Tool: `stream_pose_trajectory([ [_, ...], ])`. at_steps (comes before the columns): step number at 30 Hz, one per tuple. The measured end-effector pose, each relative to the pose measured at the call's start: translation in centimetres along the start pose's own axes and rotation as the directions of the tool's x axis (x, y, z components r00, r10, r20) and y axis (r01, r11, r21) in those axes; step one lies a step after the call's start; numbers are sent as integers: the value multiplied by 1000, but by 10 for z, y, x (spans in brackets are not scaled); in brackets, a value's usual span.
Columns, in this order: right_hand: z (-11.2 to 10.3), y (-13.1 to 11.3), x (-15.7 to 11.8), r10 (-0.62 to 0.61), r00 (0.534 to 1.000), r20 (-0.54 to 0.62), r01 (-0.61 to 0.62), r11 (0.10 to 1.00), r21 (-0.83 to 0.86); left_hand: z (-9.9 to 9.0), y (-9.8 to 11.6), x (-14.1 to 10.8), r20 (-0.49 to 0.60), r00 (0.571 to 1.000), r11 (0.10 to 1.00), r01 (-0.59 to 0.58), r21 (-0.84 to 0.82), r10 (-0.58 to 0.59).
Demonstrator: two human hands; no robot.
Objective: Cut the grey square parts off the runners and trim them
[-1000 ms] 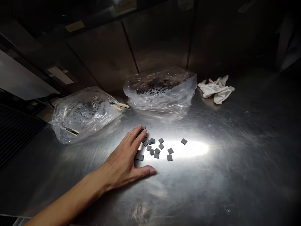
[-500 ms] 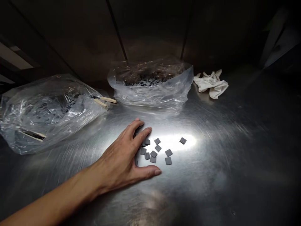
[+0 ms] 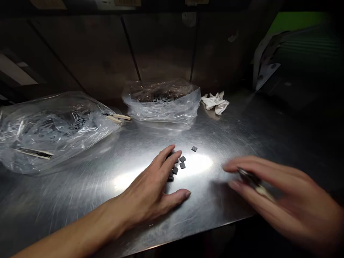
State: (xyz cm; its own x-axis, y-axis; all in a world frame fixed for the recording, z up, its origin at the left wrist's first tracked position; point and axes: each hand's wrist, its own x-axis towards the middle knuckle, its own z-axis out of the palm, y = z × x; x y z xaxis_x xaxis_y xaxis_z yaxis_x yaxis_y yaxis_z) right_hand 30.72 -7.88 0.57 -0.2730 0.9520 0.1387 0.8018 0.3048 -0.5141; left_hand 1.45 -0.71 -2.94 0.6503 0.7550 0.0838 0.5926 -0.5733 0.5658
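Note:
My left hand lies on the metal table with its thumb spread wide from the fingers. Small dark grey square pieces with ridged faces are gathered along its palm and fingers, some partly hidden beneath them. One such piece lies apart, beyond the fingertips. On the right, above the table's front edge, my right hand is closed around a small hand tool with a dark metal end and a cream-coloured handle. Motion blurs this hand, so the tool's exact kind is unclear.
A clear plastic bag of dark pieces stands against the back panel. Another clear bag spreads out at left, with cream-handled tools by it. White gloves lie crumpled behind. The metal table ends at its front edge.
My right hand has come into view from the right, holding the tool. My left hand has swept rightward, and the grey pieces are now bunched closer together. The view has shifted.

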Motion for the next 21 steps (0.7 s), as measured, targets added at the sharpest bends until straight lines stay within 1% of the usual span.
stream_pose_trajectory([
  [1, 2, -7, 23, -52, 999, 3, 52, 999, -6, 0, -2, -5, -13, 1000, 1000, 7, 9, -7],
  [2, 5, -13, 45, -74, 997, 22, 74, 997, -19, -1, -5, -9, -31, 999, 1000, 10, 28, -9],
  [3, 9, -17, 66, -65, 997, 49, 67, 996, -53, -1, -8, -13, -51, 999, 998, 10, 57, -7],
  [4, 12, -20, 83, -41, 994, 105, 51, 994, -95, -2, -12, -17, -79, 997, 995, 11, 95, -3],
  [5, 15, -22, 98, -13, 985, 173, 38, 989, -145, -3, -16, -19, -111, 994, 990, 6, 140, 9],
  [7, 18, -24, 118, 43, 959, 279, 26, 971, -237, -7, -23, -22, -175, 983, 971, -12, 238, 55],
  [9, 17, -25, 131, 71, 933, 353, 31, 961, -274, -13, -28, -22, -220, 970, 950, -28, 312, 101],
  [11, 15, -26, 142, 64, 903, 425, 52, 966, -255, -17, -32, -22, -251, 962, 942, -19, 334, 108],
  [13, 13, -26, 151, 30, 870, 492, 73, 979, -188, -19, -34, -22, -259, 961, 946, -12, 323, 100],
  [15, 12, -24, 159, -15, 844, 536, 72, 994, -85, -17, -36, -22, -251, 963, 950, -16, 310, 98],
  [17, 13, -20, 162, -42, 837, 545, 46, 999, 5, -13, -38, -22, -250, 963, 951, -18, 310, 99],
  [21, 16, -15, 157, -53, 843, 536, 6, 996, 89, -8, -42, -17, -258, 962, 938, 1, 346, 94],
])
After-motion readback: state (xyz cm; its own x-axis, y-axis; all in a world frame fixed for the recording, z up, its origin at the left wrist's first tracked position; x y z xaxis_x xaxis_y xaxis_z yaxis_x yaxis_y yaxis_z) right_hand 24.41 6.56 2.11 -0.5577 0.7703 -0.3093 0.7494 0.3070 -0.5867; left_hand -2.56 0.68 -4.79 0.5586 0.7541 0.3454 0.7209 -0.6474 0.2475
